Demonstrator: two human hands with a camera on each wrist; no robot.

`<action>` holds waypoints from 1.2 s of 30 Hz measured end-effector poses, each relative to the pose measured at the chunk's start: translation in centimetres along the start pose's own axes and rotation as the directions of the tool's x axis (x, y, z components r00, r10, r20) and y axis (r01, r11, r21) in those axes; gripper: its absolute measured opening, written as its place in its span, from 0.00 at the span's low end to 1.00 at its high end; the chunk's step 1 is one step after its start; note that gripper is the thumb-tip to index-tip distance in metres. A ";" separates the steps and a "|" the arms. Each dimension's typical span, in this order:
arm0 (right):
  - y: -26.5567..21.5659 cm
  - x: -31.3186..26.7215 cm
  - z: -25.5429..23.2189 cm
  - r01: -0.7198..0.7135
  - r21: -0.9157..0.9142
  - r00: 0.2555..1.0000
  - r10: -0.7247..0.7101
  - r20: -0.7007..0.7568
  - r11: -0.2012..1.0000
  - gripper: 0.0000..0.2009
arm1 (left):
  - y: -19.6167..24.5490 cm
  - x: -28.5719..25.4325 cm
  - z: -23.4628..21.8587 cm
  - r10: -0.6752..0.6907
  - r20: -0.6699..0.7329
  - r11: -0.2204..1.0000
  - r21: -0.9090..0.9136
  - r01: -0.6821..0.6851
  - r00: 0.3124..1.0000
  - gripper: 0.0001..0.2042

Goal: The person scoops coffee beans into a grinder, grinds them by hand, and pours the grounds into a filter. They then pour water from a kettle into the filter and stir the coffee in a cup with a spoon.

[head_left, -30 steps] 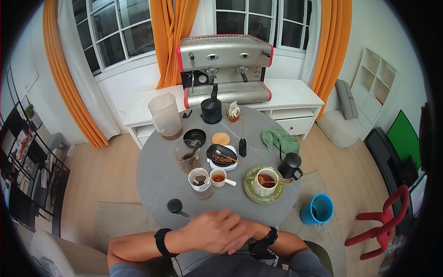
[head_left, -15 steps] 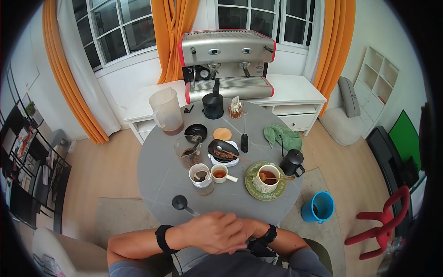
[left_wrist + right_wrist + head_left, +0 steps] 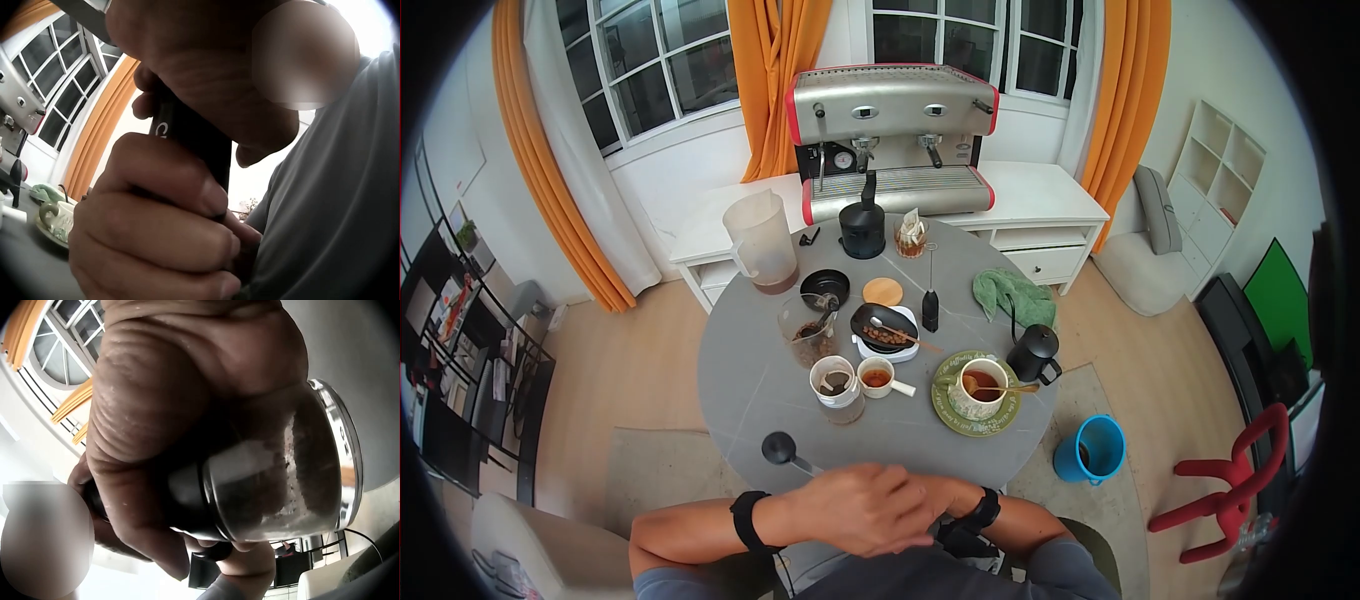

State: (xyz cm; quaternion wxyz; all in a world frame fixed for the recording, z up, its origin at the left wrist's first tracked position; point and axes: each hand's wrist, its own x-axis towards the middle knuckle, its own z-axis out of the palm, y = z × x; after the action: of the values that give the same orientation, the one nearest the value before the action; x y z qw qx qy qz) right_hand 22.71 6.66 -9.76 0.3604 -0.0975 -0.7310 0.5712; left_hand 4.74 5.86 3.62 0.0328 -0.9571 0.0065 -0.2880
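Both hands grip a hand coffee grinder in front of the person's body, at the table's near edge. In the head view its black crank knob [image 3: 778,448] on a metal arm sticks out to the left. My left hand [image 3: 855,508] lies uppermost, fingers on one side of the black grinder body [image 3: 199,134] and thumb on the other. My right hand [image 3: 153,231] curls its fingers round the body just below; the left hand mostly covers it in the head view. A see-through grinder jar [image 3: 281,469], dark brown inside, points right in the right wrist view.
On the round grey table [image 3: 730,400] stand a paper-lined cup [image 3: 837,390], a small white cup [image 3: 878,378], a dish of beans on a scale [image 3: 885,335], a green teacup on a saucer [image 3: 977,392], a black kettle [image 3: 1033,352] and a plastic pitcher [image 3: 760,240].
The crank knob swung up and right, then back down and left to its present place. My left hand shifts slightly over the grinder. The head view has tilted a little; the tableware stays put.
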 end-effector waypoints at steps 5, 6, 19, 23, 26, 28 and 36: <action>0.3 0.8 2.3 -0.413 -0.183 0.805 0.264 -0.531 0.892 0.14 | -0.6 -0.2 1.1 -0.655 0.043 0.715 0.359 0.600 0.754 0.16; 0.2 0.3 2.1 -0.415 -0.178 0.802 0.267 -0.534 0.892 0.14 | -0.3 -0.3 1.0 -0.655 0.048 0.717 0.356 0.600 0.754 0.16; -0.3 0.8 2.4 -0.276 -0.182 0.873 0.167 -0.458 0.944 0.19 | -0.7 0.1 0.3 -0.535 0.009 0.787 0.367 0.495 0.845 0.16; -1.9 1.8 0.6 0.187 -0.216 0.978 -0.203 -0.055 0.958 0.19 | 0.0 -0.1 -0.6 -0.227 0.049 0.966 0.141 0.219 0.973 0.13; -1.3 2.0 0.1 0.228 -0.195 0.973 -0.229 0.015 0.954 0.19 | 0.8 -0.2 0.3 0.154 -0.053 0.988 -0.022 -0.155 0.987 0.12; -0.8 2.0 -0.1 0.278 -0.177 0.960 -0.264 0.097 0.944 0.19 | 0.7 -0.3 0.2 0.180 -0.046 0.984 0.014 -0.179 0.983 0.11; -2.2 1.4 1.3 -0.181 -0.155 0.963 0.143 -0.229 0.971 0.17 | 0.6 -0.5 0.2 -0.531 0.026 0.803 0.335 0.494 0.847 0.14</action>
State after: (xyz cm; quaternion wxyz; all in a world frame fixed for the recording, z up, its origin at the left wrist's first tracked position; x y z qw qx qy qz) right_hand 21.48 5.75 -7.33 0.3799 -0.2496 -0.7241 0.5188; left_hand 4.49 5.30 3.12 0.1065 -0.9204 -0.3006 -0.2262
